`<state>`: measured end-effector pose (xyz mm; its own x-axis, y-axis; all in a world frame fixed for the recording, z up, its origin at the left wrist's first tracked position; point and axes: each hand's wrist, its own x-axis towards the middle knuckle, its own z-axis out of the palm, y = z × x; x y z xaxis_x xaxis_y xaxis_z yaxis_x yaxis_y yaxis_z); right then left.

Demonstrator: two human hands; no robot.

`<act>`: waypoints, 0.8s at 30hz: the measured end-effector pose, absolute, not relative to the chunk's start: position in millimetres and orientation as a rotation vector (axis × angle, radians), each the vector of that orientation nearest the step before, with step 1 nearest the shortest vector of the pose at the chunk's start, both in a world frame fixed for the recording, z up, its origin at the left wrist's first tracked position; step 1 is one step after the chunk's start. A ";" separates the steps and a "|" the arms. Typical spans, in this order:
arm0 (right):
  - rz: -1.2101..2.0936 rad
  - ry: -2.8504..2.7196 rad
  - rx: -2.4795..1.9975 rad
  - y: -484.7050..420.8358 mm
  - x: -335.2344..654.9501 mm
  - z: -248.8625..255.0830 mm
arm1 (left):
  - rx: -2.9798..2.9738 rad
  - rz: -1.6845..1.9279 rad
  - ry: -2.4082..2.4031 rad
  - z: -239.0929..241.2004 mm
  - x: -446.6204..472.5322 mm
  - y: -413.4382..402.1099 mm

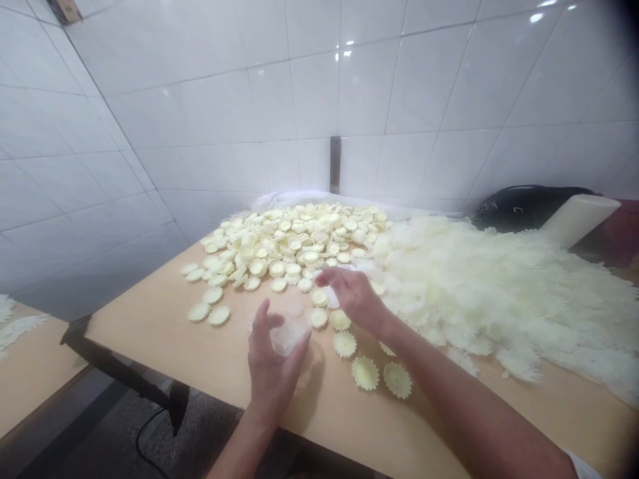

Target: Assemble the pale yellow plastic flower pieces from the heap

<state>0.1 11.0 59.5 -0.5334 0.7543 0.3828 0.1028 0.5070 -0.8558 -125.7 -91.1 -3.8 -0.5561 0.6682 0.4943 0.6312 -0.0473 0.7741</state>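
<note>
My left hand is curled round a small translucent, cup-like round piece above the table's front part. Just ahead and to the right, my right hand has its fingers pinched together at a thin white piece, partly hidden by the fingers. Under and around both hands lie pale yellow discs with toothed rims. A large heap of similar toothed discs rises behind the hands. To the right of it spreads a heap of thin, whitish frilled pieces.
The wooden table stands against a white tiled wall. A black object and a pale cylinder are behind the frilled heap. At far left, another table carries more frilled pieces. A dark cable hangs below.
</note>
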 end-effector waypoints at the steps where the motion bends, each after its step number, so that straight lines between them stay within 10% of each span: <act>1: 1.058 -1.944 -0.734 13.3 0.0 57.3 | 1.465 1.707 2.154 -4.3 -125.8 -91.0; 13: 0.683 -2.770 -0.309 -26.3 -18.8 54.4 | 1.596 1.549 2.120 -20.0 -127.3 -86.2; 24: 1.131 -2.016 -0.711 30.5 -15.3 51.3 | 1.516 1.643 2.138 -5.6 -117.6 -85.7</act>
